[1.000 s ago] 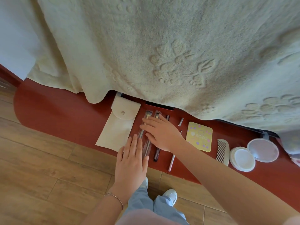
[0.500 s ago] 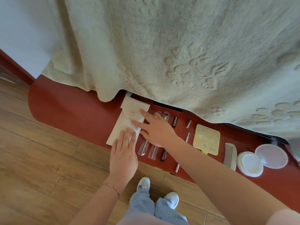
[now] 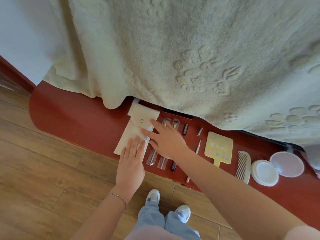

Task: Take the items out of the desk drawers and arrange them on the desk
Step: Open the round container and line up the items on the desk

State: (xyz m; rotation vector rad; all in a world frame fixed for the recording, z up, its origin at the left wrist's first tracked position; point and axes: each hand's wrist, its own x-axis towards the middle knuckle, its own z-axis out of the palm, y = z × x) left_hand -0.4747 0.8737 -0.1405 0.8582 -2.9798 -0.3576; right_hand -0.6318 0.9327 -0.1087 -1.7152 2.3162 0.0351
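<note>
A cream pouch (image 3: 136,125) with a snap flap lies on the red desk (image 3: 72,116). My left hand (image 3: 131,161) rests flat on the pouch's near end, fingers together. My right hand (image 3: 164,139) lies flat with spread fingers across the pouch's right edge and the wrapped brushes (image 3: 155,158). To the right lie a dark pen (image 3: 173,166), a small dark cap (image 3: 185,129), a thin stick (image 3: 198,146), a yellow hand mirror (image 3: 218,147), a white comb (image 3: 243,166) and an open round compact (image 3: 277,166).
A thick cream blanket (image 3: 190,54) hangs over the back of the desk and hides most of its top. A dark flat object (image 3: 178,114) peeks out under its edge. The desk's rounded left end borders wooden floor (image 3: 43,170). My feet stand below.
Both hands have shifted left from the wrapped brushes onto the cream pouch. The view has also drifted, so the desk items sit further right and lower.
</note>
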